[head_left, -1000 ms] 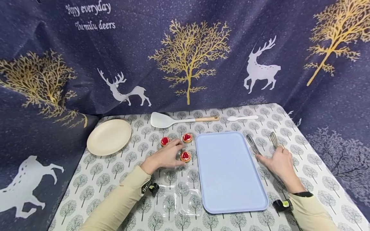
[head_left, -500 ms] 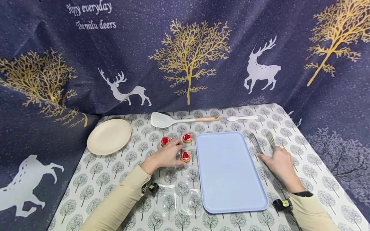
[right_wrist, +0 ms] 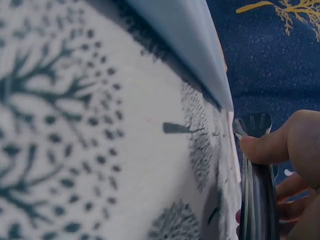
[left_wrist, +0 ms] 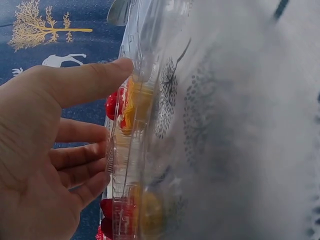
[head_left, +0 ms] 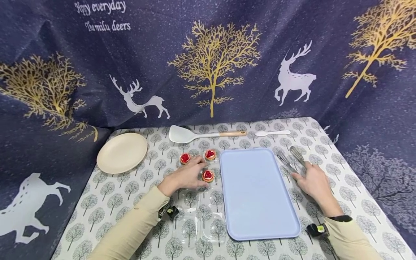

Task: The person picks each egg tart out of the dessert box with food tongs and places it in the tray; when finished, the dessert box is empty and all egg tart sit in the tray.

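My left hand (head_left: pixel 188 174) rests at a clear plastic tray (head_left: pixel 199 216), among small berry tarts. One red-topped tart (head_left: pixel 185 158) lies behind the hand, a second tart (head_left: pixel 210 155) beyond the fingertips, a third tart (head_left: pixel 208 176) between thumb and fingers. The left wrist view shows the thumb (left_wrist: pixel 95 80) and loosely bent fingers at the tray's edge, with no tart held. My right hand (head_left: pixel 314 180) holds metal tongs (head_left: pixel 298 155) with slotted, fork-like ends. The tongs' ends stand a little apart, pointing toward the back of the table. Their rear part is hidden beneath the hand.
A light blue tray (head_left: pixel 261 195) lies between both hands. At the back are a white spatula (head_left: pixel 182 135) with a wooden handle and a small white spoon (head_left: pixel 272 133). The beige plate (head_left: pixel 121 153) sits at the back left. Behind the table hangs a dark blue cloth (head_left: pixel 234 65).
In my right hand the tongs have swung slightly left and their two ends have come closer together. The left hand and the tarts stay in place.
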A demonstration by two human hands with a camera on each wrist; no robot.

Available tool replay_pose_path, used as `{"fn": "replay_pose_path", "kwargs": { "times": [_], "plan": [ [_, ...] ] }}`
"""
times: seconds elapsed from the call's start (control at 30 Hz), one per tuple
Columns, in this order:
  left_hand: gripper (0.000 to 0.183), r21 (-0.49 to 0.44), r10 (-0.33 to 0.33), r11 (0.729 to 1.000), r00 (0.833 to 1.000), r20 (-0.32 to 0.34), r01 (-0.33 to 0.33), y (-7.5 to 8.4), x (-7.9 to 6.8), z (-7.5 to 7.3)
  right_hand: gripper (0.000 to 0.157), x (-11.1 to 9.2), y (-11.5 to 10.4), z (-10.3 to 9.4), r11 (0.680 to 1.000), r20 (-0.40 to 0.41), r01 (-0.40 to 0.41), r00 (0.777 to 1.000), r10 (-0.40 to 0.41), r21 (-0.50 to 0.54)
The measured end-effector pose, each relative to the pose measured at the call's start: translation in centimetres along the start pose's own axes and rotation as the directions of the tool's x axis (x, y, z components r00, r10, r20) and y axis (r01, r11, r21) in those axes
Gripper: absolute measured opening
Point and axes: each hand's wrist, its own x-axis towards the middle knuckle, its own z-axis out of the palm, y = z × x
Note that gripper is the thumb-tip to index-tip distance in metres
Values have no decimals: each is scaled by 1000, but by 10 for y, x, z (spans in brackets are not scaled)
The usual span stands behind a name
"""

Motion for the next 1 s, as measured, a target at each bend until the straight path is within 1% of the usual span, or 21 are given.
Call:
{"fn": "replay_pose_path", "kwargs": {
  "times": [0.13,0.3,0.53,0.77,1.0],
  "plan": [
    [84,1,-5,1000,1000,0,5,0,-1,0,71,1,-9,-4,999,21,32,999,-33,14],
    [85,-12,-2,1000,1000,-2,2,0,-2,0,67,0,-20,-8,996,-2,85,996,-85,32],
    [86,-8,-12,1000,1000,5,12,0,-1,2,64,-2,-35,-14,987,-22,159,987,-158,25],
    [85,4,-22,1000,1000,1,22,2,0,3,61,2,-49,-14,958,-68,286,956,-285,-4],
    [85,-7,-21,1000,1000,6,21,2,-1,0,61,4,-67,-14,920,-42,391,919,-391,-15]
  ]
}}
